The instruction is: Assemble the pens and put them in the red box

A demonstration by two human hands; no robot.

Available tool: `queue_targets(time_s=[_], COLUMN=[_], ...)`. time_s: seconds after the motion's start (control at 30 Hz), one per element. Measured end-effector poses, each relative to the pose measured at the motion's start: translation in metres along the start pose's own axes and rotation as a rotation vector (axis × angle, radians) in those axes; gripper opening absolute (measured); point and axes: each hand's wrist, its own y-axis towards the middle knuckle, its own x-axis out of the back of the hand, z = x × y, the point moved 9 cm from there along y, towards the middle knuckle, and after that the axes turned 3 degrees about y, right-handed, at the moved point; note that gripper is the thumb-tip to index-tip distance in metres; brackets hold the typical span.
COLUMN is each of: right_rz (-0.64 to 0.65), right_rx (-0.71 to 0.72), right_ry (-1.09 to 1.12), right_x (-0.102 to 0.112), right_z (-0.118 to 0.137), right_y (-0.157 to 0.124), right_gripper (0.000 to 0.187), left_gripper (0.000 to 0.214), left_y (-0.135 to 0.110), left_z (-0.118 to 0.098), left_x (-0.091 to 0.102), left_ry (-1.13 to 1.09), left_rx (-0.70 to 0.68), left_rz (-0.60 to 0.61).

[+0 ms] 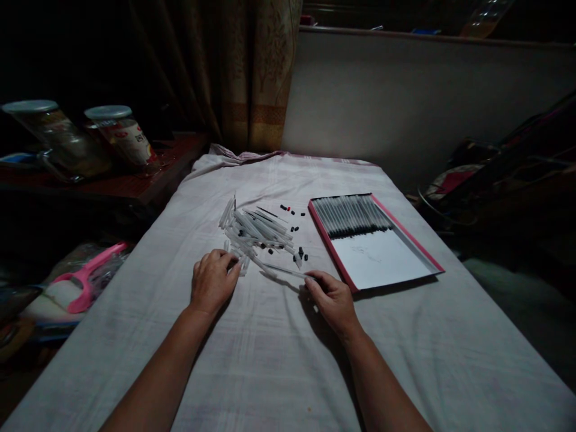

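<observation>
A loose pile of clear pen barrels (256, 231) lies mid-bed, with thin dark refills (271, 213) among them. My left hand (213, 279) rests at the pile's near-left edge, fingers curled and thumb near the index finger; what is between them is hidden. Between thumb and fingers, my right hand (332, 300) pinches one end of a slim, clear pen barrel (288, 271), which points left toward the pile. Small black pen caps (301, 252) are scattered right of the pile, with one red piece (288, 209). A shallow pink-edged box (338, 264) holds a row of pens (351, 215) along its far end.
A pale checked sheet (270, 360) covers the bed. On the left, a dark red table (153, 171) carries a labelled jar (123, 138) and a mug-like jar (67, 147). Lower left is a pink plastic object (87, 276). A patterned curtain (252, 72) hangs behind, beside a wall.
</observation>
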Motion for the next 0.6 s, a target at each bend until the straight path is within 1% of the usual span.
queue_targets(time_s=[0.07,0.17,0.27,0.4,0.6], right_rz=[-0.029,-0.044,-0.018,0.003,0.014], right_rx=[-0.03,-0.071,-0.097,-0.097,-0.057], right_ry=[0.061,0.124,0.155,0.163,0.123], right_x=[0.002,0.003,0.0,-0.002,-0.003], right_z=[0.0,0.004,0.008,0.009,0.012], right_y=[0.0,-0.001,-0.003,-0.004,-0.003], right_gripper=[0.032,0.034,0.033,0.031,0.027], left_gripper=[0.017,0.02,0.021,0.02,0.02], left_y=[-0.002,-0.011,-0.02,-0.025,-0.027], left_z=[0.001,-0.004,-0.01,-0.017,-0.022], left_x=[0.002,0.006,0.006,0.006,0.006], left_ry=[-0.059,-0.18,-0.262,-0.284,-0.271], left_rx=[-0.017,-0.101,-0.164,-0.192,-0.227], left_rz=[-0.039,-0.102,-0.103,-0.101,-0.116])
